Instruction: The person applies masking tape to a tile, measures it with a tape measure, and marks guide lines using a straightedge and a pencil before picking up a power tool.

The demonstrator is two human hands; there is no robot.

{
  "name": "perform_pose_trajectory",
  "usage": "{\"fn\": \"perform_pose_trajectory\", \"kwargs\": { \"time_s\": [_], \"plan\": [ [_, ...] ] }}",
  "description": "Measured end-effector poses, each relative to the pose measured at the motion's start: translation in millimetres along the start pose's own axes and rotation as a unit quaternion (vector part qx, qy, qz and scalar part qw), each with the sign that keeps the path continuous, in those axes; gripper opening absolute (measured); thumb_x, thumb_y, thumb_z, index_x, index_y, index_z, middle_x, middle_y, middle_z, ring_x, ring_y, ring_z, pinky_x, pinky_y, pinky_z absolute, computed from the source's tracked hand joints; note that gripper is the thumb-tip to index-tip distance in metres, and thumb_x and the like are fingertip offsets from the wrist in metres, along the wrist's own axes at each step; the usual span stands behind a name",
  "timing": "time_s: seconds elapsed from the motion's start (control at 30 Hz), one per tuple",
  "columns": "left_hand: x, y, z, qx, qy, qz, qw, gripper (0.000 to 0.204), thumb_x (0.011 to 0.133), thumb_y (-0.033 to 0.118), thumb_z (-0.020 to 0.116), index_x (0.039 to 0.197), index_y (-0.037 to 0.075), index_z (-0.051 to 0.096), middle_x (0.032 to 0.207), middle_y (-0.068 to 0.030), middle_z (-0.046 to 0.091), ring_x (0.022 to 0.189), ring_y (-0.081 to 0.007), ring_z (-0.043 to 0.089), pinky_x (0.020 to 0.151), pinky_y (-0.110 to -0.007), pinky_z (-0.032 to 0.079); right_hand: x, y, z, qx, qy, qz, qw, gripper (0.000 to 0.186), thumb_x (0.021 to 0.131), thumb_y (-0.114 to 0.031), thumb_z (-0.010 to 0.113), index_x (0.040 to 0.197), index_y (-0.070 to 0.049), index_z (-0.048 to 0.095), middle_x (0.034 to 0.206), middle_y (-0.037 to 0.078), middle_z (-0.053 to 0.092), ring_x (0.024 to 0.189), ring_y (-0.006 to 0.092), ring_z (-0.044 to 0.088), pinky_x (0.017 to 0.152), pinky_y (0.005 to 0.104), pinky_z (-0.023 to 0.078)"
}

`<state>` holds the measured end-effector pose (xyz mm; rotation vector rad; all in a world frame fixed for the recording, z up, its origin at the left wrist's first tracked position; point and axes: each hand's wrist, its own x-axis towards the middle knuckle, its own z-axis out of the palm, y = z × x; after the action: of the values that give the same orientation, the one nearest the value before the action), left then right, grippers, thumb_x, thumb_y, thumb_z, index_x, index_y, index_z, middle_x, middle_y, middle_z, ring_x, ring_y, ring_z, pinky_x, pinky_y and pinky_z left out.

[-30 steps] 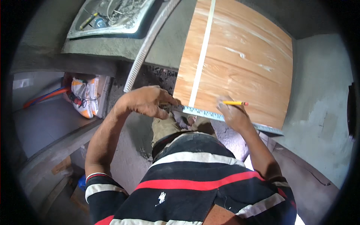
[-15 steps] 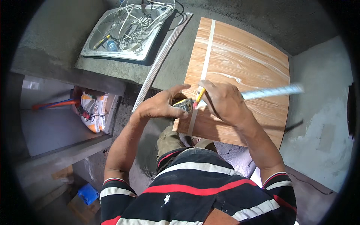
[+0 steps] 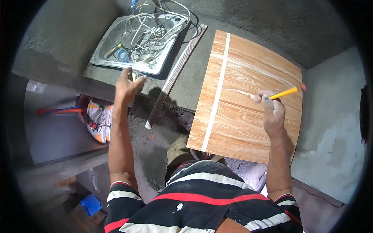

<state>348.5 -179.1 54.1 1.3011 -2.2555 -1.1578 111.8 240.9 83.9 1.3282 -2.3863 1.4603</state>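
My left hand (image 3: 126,86) is closed round the tape measure (image 3: 135,75) at the front edge of the sink. Only a small part of the case shows between the fingers, and no blade is out. Over the board, my right hand (image 3: 274,114) grips a yellow pencil-like stick (image 3: 284,93) that points right, its red end smeared by motion. Beneath it lies the wood-patterned board (image 3: 244,128), with light streaks and a pale strip (image 3: 216,93) running along its left part. Whether my fingers touch the board I cannot tell.
A white sink (image 3: 155,69) holds tangled cables (image 3: 143,31), a yellow-handled tool (image 3: 112,51) and a tape roll (image 3: 144,59). A long patterned strip (image 3: 175,73) overhangs the concrete ledge. Bags (image 3: 99,122) sit in the lower left recess; a grey wall (image 3: 334,116) stands right.
My hands have moved apart, the left towards the sink with the tape measure, the right out over the board with the yellow stick. The tape's extended blade is no longer visible.
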Motion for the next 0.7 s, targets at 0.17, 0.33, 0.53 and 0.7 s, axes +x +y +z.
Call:
{"fn": "perform_pose_trajectory", "kwargs": {
  "time_s": [0.17, 0.33, 0.53, 0.7],
  "plan": [
    [27.1, -12.1, 3.5, 0.103, -0.084, 0.099, 0.986, 0.082, 0.079, 0.031, 0.087, 0.144, -0.007, 0.056, 0.12, -0.0232, 0.073, 0.098, -0.0238, 0.072, 0.086, -0.034, 0.058, -26.4, -5.8, 2.6, -0.01, 0.031, 0.145, 0.989, 0.021, 0.112, -0.017, 0.057, 0.113, -0.001, 0.07, 0.072, 0.002, 0.054, 0.064, 0.0103, 0.047, 0.059, 0.0314, 0.041],
    [128.6, -16.5, -15.9, 0.173, 0.089, 0.149, 0.969, 0.074, 0.074, 0.038, 0.085, 0.13, -0.006, 0.066, 0.115, -0.0278, 0.075, 0.111, -0.0375, 0.073, 0.093, -0.045, 0.057, -38.1, -5.5, 3.5, -0.028, 0.071, 0.208, 0.975, 0.019, 0.111, -0.018, 0.06, 0.11, -0.002, 0.07, 0.071, 0.002, 0.05, 0.066, 0.0083, 0.043, 0.058, 0.0307, 0.038],
    [238.2, -14.5, 39.5, 0.222, -0.095, 0.12, 0.963, 0.055, 0.076, 0.04, 0.08, 0.111, -0.001, 0.071, 0.111, -0.0231, 0.076, 0.104, -0.0394, 0.073, 0.089, -0.048, 0.055, -42.4, -27.4, 24.6, -0.032, 0.027, 0.227, 0.973, 0.026, 0.109, -0.022, 0.063, 0.093, -0.002, 0.062, 0.067, 0.002, 0.046, 0.063, 0.01, 0.042, 0.055, 0.034, 0.037],
    [282.6, -71.9, 52.2, 0.293, -0.033, 0.151, 0.944, 0.062, 0.081, 0.04, 0.083, 0.125, -0.002, 0.071, 0.12, -0.0295, 0.073, 0.117, -0.0447, 0.069, 0.101, -0.047, 0.054, -48.8, -48.4, 12.6, -0.099, 0.026, 0.205, 0.973, 0.026, 0.107, -0.026, 0.066, 0.102, 0.0, 0.067, 0.066, 0.007, 0.051, 0.06, 0.0138, 0.045, 0.056, 0.0356, 0.041]
  ]
}}
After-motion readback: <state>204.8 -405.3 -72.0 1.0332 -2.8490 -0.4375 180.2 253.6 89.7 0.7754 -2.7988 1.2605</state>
